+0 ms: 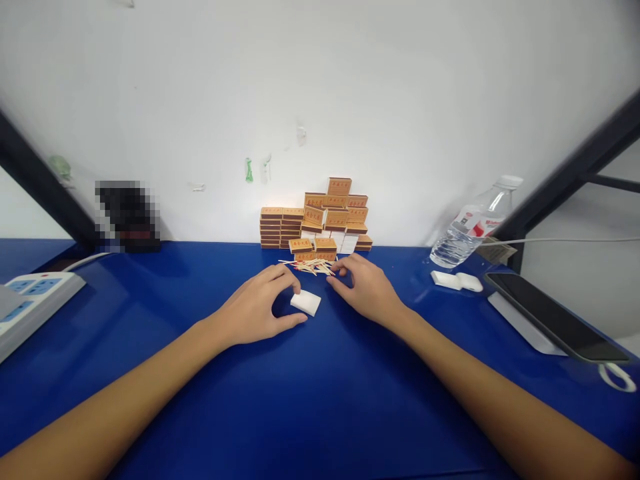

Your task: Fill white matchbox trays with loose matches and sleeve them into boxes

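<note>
A small white box (306, 303), likely a matchbox's tray, lies on the blue table. Around its left side curves my left hand (257, 303), index fingertip at its upper left edge and thumb apart below it. A loose heap of matches (314, 267) with pale sticks and reddish heads lies just beyond. My right hand (367, 287) is at the heap's right end, thumb and index finger slightly apart, with no match visible between them. Behind the heap, orange-brown matchboxes (336, 217) are stacked against the wall, with some white sides showing.
To the right a water bottle (470, 223) leans by the wall. A white earphone case (456, 281) and a phone (555, 317) on a stand lie nearer. A power strip (37, 300) sits at the left, with a pixelated dark object (129, 217) behind it.
</note>
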`<state>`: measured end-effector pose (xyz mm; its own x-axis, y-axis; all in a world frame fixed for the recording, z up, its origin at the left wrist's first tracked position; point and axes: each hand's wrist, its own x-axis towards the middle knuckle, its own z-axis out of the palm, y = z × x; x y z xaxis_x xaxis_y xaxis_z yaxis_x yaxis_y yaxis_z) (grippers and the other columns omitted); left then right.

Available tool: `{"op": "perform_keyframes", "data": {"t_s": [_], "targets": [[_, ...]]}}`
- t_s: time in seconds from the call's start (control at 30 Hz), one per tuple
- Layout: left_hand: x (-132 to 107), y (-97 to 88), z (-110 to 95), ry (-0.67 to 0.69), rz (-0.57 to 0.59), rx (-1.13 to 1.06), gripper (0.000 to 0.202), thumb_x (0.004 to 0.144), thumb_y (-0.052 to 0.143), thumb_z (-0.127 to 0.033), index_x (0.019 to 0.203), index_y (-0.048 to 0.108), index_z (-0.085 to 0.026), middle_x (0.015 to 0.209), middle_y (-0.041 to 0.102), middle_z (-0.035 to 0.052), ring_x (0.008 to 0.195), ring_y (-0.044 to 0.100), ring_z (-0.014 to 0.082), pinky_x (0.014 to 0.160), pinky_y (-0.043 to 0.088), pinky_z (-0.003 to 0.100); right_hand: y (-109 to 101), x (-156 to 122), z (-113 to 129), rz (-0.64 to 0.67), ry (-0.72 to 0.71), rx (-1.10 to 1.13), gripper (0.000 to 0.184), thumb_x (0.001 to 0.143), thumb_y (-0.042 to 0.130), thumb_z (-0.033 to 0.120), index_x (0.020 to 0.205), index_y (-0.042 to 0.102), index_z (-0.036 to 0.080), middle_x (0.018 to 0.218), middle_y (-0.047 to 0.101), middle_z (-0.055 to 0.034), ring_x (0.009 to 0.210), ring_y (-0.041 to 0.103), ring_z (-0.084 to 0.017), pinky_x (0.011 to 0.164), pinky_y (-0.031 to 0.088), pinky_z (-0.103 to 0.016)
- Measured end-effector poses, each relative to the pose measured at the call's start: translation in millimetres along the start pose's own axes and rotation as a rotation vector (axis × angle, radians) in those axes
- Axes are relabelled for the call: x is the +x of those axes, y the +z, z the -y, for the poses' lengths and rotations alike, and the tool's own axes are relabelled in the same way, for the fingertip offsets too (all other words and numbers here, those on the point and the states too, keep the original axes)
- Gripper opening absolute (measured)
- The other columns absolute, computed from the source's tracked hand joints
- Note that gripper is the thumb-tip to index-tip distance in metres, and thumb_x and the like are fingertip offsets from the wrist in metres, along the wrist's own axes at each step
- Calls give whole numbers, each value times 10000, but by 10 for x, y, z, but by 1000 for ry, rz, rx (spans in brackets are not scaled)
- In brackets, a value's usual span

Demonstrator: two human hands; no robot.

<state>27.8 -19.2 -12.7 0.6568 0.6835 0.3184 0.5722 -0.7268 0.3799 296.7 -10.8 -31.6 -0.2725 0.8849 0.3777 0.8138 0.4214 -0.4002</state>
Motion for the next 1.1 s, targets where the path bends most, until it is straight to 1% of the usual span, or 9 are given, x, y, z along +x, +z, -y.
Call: {"op": "perform_keyframes", "data": {"t_s": [0.1, 0.2, 0.33, 0.47, 0.57, 0.63, 0.83, 0.97, 1.1], "targets": [[6, 15, -3, 27, -21, 10, 382, 892, 753, -364, 1223, 629, -219, 1234, 658, 77, 1128, 621, 257, 978, 534, 435, 87, 150, -78, -36, 89, -57, 151, 944, 680, 344, 989, 668, 201, 1025, 679, -82, 906, 647, -224, 795, 477, -349], [14, 33, 20, 43, -3, 40, 432, 919, 716, -360, 1312, 621, -206, 1236, 673, 95, 1173, 606, 277, 1022, 520, 466, 121, 252, -104, 10, 118, -58, 132, 956, 671, 325, 932, 667, 195, 1016, 676, -76, 902, 646, -210, 802, 468, -338], [19, 20, 32, 45, 19, 57, 304, 931, 698, -369, 1182, 687, -198, 1122, 688, 90, 1081, 615, 273, 953, 537, 454, 26, 238, -152, 81, 63, -78, 101, 967, 645, 281, 921, 654, 192, 981, 670, -66, 882, 629, -199, 790, 449, -323], [14, 9, 0, 37, 18, 28, 222, 915, 721, -357, 1076, 691, -208, 1085, 697, 67, 1056, 613, 260, 939, 531, 442, -115, 117, -226, 167, -3, -50, 117, 973, 633, 302, 941, 650, 190, 971, 662, -59, 829, 606, -184, 754, 440, -314], [12, 28, -31, 53, 20, 6, 220, 910, 730, -353, 1069, 682, -210, 1085, 699, 57, 1050, 611, 253, 941, 526, 437, -143, 63, -226, 165, -34, -11, 185, 978, 642, 376, 1008, 650, 193, 987, 654, -56, 848, 595, -188, 762, 438, -315], [13, 44, -48, 66, 22, 0, 221, 911, 731, -353, 1073, 678, -210, 1086, 699, 55, 1049, 610, 253, 938, 525, 436, -127, 62, -198, 161, -44, 6, 206, 976, 650, 402, 1010, 648, 198, 987, 649, -58, 874, 589, -197, 767, 433, -318], [16, 53, -63, 90, 32, 8, 220, 914, 725, -355, 1077, 676, -216, 1083, 701, 59, 1044, 615, 262, 926, 529, 437, -149, 53, -142, 218, -39, 39, 193, 998, 624, 377, 920, 626, 200, 933, 624, -59, 814, 554, -192, 717, 415, -320], [14, 64, -53, 107, 22, -2, 218, 914, 722, -350, 1082, 670, -220, 1081, 702, 53, 1040, 617, 257, 927, 530, 431, -229, -11, -147, 278, -65, 50, 156, 1002, 618, 341, 933, 629, 202, 949, 624, -57, 797, 549, -183, 713, 422, -321], [9, 81, -59, 119, 22, 7, 216, 917, 720, -336, 1089, 669, -216, 1076, 702, 48, 1039, 611, 249, 936, 526, 426, -243, -46, -152, 308, -101, 65, 180, 1012, 608, 364, 930, 619, 204, 956, 628, -58, 819, 561, -187, 729, 437, -323]]}}
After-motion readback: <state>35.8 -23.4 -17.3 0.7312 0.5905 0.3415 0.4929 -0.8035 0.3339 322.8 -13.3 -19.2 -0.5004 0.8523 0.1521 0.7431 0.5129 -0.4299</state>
